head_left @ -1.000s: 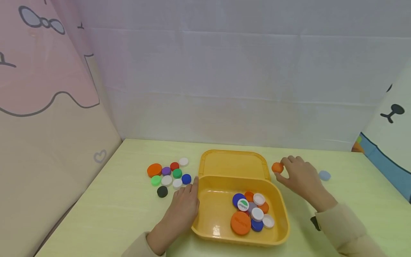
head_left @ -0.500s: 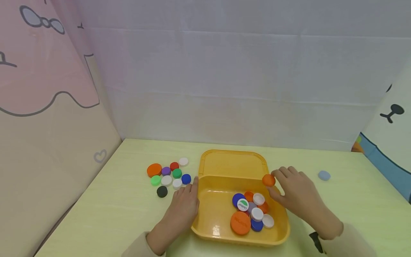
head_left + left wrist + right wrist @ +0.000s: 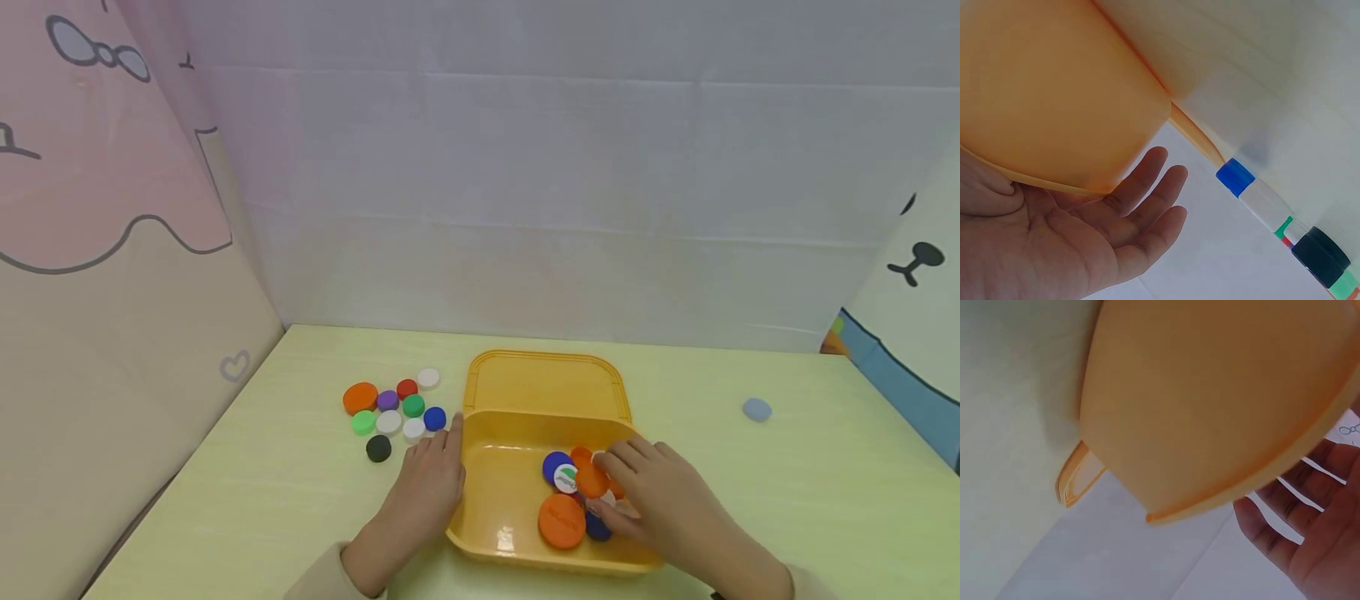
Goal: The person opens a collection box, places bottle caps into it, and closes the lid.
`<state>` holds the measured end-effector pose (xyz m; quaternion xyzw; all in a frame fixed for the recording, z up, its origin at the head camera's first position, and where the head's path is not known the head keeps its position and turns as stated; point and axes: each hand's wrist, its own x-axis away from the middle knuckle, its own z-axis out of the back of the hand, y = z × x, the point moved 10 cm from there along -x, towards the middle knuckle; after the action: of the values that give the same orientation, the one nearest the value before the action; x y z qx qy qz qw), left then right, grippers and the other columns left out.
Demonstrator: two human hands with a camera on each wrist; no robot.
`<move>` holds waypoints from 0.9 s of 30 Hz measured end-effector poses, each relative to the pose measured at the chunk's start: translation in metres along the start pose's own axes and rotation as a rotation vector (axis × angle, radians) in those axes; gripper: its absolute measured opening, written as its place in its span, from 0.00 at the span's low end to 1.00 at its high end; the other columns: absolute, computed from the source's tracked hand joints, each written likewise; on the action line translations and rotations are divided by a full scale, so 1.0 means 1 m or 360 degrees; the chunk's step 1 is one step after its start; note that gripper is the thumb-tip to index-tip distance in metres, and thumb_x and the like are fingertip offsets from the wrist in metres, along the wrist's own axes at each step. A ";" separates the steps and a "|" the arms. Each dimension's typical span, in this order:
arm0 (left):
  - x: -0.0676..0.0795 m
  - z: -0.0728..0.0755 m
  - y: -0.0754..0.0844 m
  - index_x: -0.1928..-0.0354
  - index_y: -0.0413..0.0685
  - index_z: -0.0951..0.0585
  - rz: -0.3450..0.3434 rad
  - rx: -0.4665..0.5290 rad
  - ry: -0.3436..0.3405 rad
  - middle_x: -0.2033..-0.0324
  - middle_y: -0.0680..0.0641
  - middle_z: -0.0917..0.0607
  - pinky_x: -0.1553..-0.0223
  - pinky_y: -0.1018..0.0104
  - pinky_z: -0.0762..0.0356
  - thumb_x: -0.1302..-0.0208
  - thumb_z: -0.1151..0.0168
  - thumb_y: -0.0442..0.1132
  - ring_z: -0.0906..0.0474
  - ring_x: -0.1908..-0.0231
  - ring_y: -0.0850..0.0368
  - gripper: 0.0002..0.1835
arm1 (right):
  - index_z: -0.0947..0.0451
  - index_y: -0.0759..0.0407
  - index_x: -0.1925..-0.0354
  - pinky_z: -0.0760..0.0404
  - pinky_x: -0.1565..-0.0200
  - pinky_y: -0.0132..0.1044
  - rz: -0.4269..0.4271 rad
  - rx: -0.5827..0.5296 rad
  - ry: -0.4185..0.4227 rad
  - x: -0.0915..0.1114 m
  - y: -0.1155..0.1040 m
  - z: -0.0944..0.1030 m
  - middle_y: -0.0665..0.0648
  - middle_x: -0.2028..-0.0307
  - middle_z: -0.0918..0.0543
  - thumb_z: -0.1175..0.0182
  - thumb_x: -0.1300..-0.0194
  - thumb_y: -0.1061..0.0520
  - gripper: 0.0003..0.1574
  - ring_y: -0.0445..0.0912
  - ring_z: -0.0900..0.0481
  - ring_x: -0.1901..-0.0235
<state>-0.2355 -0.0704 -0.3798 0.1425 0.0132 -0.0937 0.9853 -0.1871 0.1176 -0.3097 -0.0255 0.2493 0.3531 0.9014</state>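
Observation:
My right hand (image 3: 671, 508) reaches over the right side of a yellow plastic box (image 3: 498, 492) and pinches an orange bottle cap (image 3: 592, 481) between thumb and fingers, just above other caps. Among these lie a large orange cap (image 3: 562, 521), a blue cap (image 3: 555, 467) and a white cap with a green mark (image 3: 567, 477); the right hand hides part of the pile. At the box's left rim rests my left hand (image 3: 426, 487), index finger stretched along it. In the left wrist view, the other fingers (image 3: 1157, 203) are loosely bent outside the box wall.
Behind the box lies its yellow lid (image 3: 546, 383). A group of several caps, including a black cap (image 3: 378, 448) and a blue cap (image 3: 435, 418), sits on the table (image 3: 247, 467) to the left. A pale blue cap (image 3: 757, 409) lies alone to the right.
My right hand has moved left and toward me, carrying the orange bottle cap from beside the lid to above the caps in the box. The left hand has stayed at the rim.

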 end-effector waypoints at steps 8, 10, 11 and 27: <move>0.000 -0.001 0.000 0.33 0.40 0.43 -0.0001 -0.0005 0.0000 0.51 0.42 0.25 0.46 0.52 0.34 0.34 0.54 0.39 0.30 0.54 0.48 0.29 | 0.24 0.51 0.62 0.30 0.68 0.31 0.0217 -0.0087 -0.0032 0.009 -0.023 -0.013 0.44 0.67 0.23 0.36 0.51 0.37 0.24 0.39 0.29 0.67; 0.000 -0.001 0.000 0.33 0.40 0.43 -0.0004 -0.0004 0.0004 0.51 0.42 0.25 0.46 0.53 0.34 0.34 0.54 0.39 0.30 0.54 0.48 0.29 | 0.24 0.51 0.61 0.31 0.68 0.31 0.0220 -0.0097 -0.0067 0.009 -0.024 -0.016 0.44 0.66 0.23 0.39 0.48 0.35 0.24 0.39 0.28 0.66; 0.000 0.000 0.000 0.33 0.40 0.43 -0.0007 -0.0002 0.0007 0.51 0.42 0.25 0.46 0.53 0.34 0.34 0.54 0.39 0.30 0.55 0.48 0.29 | 0.24 0.50 0.61 0.32 0.68 0.30 0.0216 -0.0105 -0.0092 0.009 -0.024 -0.017 0.44 0.66 0.23 0.40 0.47 0.35 0.24 0.39 0.28 0.66; 0.001 0.004 0.003 0.34 0.38 0.41 -0.0056 -0.0015 0.0071 0.53 0.41 0.24 0.50 0.53 0.32 0.35 0.54 0.37 0.29 0.57 0.47 0.27 | 0.25 0.46 0.64 0.35 0.69 0.27 0.0190 -0.0276 -0.0368 0.008 -0.020 -0.033 0.42 0.64 0.24 0.44 0.45 0.34 0.20 0.37 0.31 0.66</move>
<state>-0.2341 -0.0691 -0.3750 0.1395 0.0383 -0.1076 0.9836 -0.1830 0.1000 -0.3446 -0.0475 0.1135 0.4269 0.8959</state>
